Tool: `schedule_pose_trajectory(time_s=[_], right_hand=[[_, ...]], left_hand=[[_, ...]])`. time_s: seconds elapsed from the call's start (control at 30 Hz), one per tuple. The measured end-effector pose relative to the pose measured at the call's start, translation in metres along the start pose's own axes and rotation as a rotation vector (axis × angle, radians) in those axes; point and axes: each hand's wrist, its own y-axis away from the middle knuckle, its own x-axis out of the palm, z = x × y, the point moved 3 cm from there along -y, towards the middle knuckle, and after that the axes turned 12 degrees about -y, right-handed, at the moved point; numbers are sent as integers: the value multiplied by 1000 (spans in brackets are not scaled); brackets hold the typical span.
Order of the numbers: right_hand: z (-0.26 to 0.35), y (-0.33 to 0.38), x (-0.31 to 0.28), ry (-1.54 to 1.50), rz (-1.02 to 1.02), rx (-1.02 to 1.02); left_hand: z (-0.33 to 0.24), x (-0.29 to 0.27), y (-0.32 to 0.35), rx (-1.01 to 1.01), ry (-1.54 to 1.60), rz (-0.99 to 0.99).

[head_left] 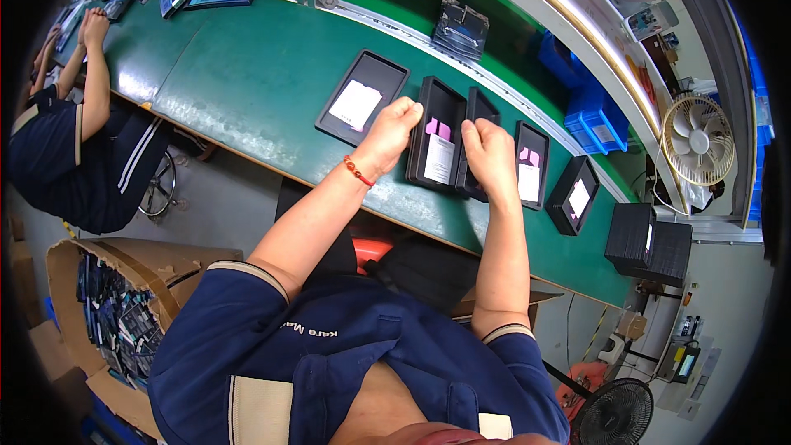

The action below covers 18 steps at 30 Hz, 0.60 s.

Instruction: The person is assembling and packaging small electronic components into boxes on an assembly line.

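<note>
My left hand (pixel 390 137), with a red bracelet at its wrist, is closed on the left edge of a black tray (pixel 446 100). Inside that tray lie a pink piece (pixel 437 128) and a white printed card (pixel 439 158). Close beside it, my right hand (pixel 492 152) is closed on a second black tray (pixel 484 105), which it partly hides. To the left, a flat black tray (pixel 387 74) bears a white sheet (pixel 354 105). Right of my hands lie a black tray (pixel 529 137) with a pink piece and white card, and a deeper black tray (pixel 563 192) with a white card.
Stacked black trays (pixel 630 235) stand at the right end of the green table (pixel 239 74). Behind run a metal rail and green belt, with a dark package (pixel 461 29) on the rail. Blue bins (pixel 597 119), fans and a full carton (pixel 124 255) surround the table. A co-worker sits left.
</note>
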Motion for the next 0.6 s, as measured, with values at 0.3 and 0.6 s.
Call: schedule_pose_trajectory(time_s=[0.3,0.6], right_hand=[[27,15,57,123,-80,-161],[27,-5,46,-99,-40,-121]], left_hand=[[1,-27,0,60,-126,119],[-25,-41,10,-3,-194,-160]])
